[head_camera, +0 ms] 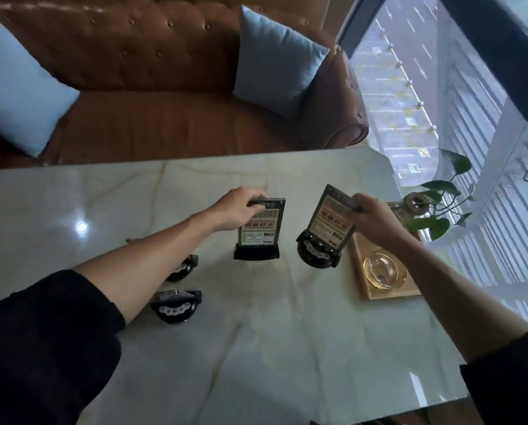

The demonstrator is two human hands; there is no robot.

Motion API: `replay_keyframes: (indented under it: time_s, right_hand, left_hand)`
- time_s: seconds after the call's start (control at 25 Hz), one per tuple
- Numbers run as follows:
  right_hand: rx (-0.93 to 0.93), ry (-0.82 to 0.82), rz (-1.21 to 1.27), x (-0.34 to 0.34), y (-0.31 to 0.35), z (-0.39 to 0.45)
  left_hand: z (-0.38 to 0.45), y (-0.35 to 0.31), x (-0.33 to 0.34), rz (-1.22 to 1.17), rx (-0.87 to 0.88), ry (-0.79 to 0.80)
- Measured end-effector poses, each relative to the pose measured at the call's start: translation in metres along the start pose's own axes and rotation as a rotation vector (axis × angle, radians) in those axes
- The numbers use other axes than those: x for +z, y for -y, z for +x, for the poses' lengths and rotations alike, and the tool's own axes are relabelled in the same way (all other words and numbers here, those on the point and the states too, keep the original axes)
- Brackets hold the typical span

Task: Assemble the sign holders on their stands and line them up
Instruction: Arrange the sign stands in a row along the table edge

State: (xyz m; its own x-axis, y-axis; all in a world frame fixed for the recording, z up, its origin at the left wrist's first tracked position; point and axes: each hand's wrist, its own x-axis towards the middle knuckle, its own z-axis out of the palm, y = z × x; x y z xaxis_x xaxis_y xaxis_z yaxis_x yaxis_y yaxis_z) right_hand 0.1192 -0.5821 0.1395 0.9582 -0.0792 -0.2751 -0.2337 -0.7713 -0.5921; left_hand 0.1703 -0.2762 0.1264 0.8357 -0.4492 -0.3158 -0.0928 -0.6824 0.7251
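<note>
— What were your hands doing?

— Your left hand (238, 207) pinched the top edge of one sign holder (261, 230), upright on its stand mid-table. Your right hand (376, 220) gripped the top of a second sign holder (330, 223), tilted, its round stand (316, 253) by the wooden tray (388, 291) at the table's right edge.

— Anything else?

— Two more stands (177, 305) sat under your left forearm (one partly hidden), on the marble table (272, 348).

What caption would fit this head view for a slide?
Left hand and right hand each grip a sign holder on the table; two stands wait.
</note>
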Motion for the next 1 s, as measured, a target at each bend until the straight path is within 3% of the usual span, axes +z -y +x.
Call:
replay_keyframes:
  time_s: [0.32,0.56,1.0]
  right_hand:
    - [-0.175,0.064,-0.212,-0.025,0.002,0.081]
    - [-0.266,0.046,-0.229,-0.053,-0.002,0.135]
    - [-0.283,-0.012,-0.493,-0.165,-0.048,0.266]
  left_hand:
    - [0.041,-0.019,0.004,-0.067,-0.07,-0.217]
    - [0.09,-0.034,0.017,0.038,-0.12,-0.311]
    - [0.238,-0.095,0.022,0.028,-0.056,-0.326]
